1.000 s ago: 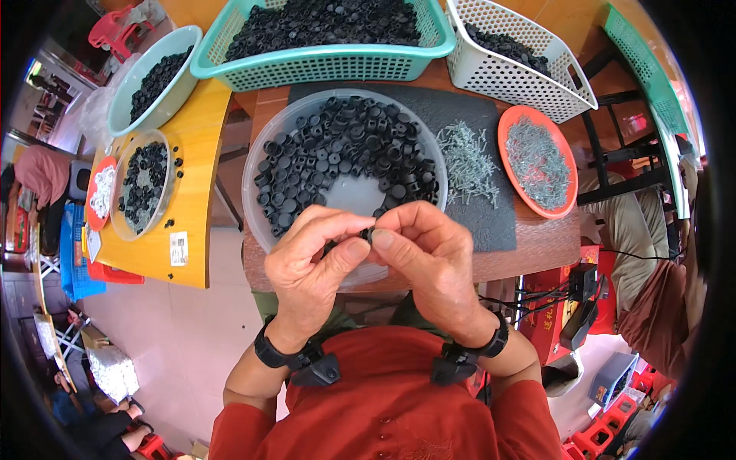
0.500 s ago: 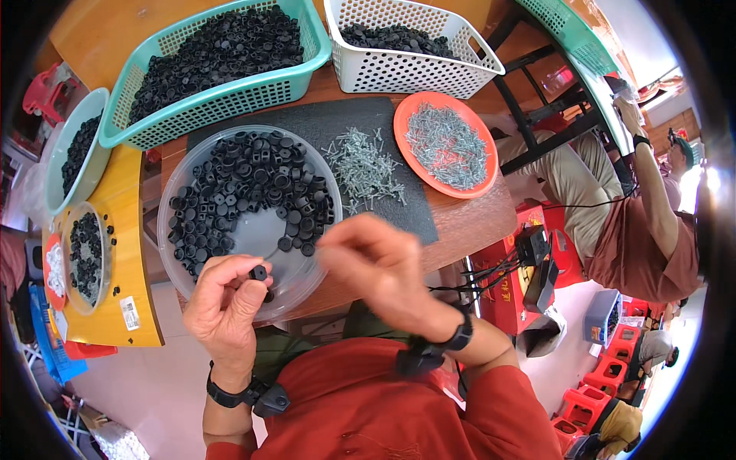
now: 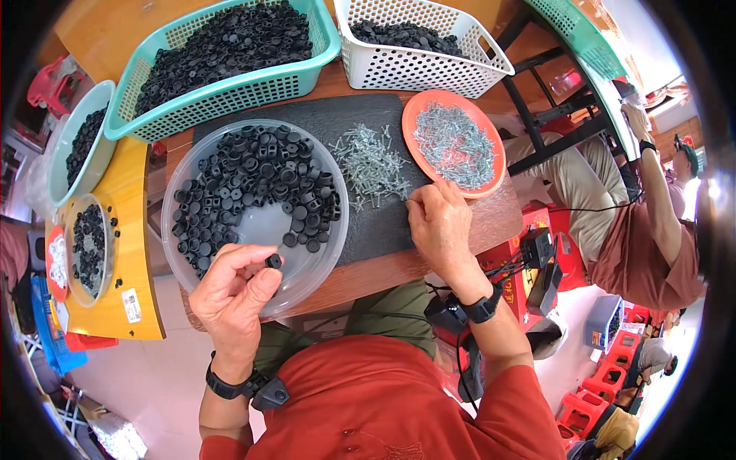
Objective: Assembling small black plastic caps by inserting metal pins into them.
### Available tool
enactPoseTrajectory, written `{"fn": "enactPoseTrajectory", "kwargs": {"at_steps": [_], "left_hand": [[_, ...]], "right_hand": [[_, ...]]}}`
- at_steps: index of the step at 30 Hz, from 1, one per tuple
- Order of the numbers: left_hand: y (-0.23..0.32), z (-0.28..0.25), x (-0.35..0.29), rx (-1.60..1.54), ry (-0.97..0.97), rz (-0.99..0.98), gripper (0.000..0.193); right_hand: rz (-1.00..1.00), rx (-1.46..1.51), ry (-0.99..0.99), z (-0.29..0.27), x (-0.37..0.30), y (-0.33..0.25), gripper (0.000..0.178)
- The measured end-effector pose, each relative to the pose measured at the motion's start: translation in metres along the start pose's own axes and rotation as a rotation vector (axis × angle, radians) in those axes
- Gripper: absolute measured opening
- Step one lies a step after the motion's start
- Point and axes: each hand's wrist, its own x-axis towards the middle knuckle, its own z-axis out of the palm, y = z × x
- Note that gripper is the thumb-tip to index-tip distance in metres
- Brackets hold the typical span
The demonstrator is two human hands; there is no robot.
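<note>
Cap (image 3: pixel 273 261), pinched by my left fingers (image 3: pixel 261 288), could drop into the tub (image 3: pixel 261 223) at eleven o'clock if they slacken; whether my right fingers (image 3: pixel 419 218) grip, I cannot tell.

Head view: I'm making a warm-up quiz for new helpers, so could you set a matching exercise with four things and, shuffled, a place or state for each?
1. Left hand
2. Right hand
3. Orange plate
4. White basket

A. Bears thin metal pins
B. Pinches a small black piece
C. Holds many black parts
D. Fingertips by the loose metal pile on the dark mat

Pairs: 1-B; 2-D; 3-A; 4-C
</note>
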Motion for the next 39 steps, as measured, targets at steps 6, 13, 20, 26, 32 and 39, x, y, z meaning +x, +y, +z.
{"fn": "enactPoseTrajectory", "kwargs": {"at_steps": [6,13,20,26,32,39], "left_hand": [[-0.001,0.001,0.001,-0.064,-0.002,-0.027,0.02],[0.002,0.0,0.002,-0.106,-0.017,-0.071,0.021],[0.0,0.001,0.002,-0.118,-0.029,-0.078,0.02],[0.0,-0.003,0.001,-0.162,-0.053,-0.125,0.021],[-0.002,-0.001,0.002,-0.123,-0.047,-0.105,0.021],[-0.002,0.0,0.001,-0.127,-0.028,-0.116,0.022]], "right_hand": [[-0.07,0.195,-0.065,-0.006,-0.003,-0.012,0.013],[0.039,0.368,-0.096,0.001,0.002,-0.019,0.015],[0.027,0.385,-0.123,-0.002,0.004,-0.024,0.011],[-0.026,0.334,-0.054,-0.007,0.005,-0.022,0.016],[-0.059,0.332,-0.06,-0.012,-0.002,-0.013,0.017],[-0.147,0.248,-0.069,-0.003,0.001,-0.014,0.013]]}}
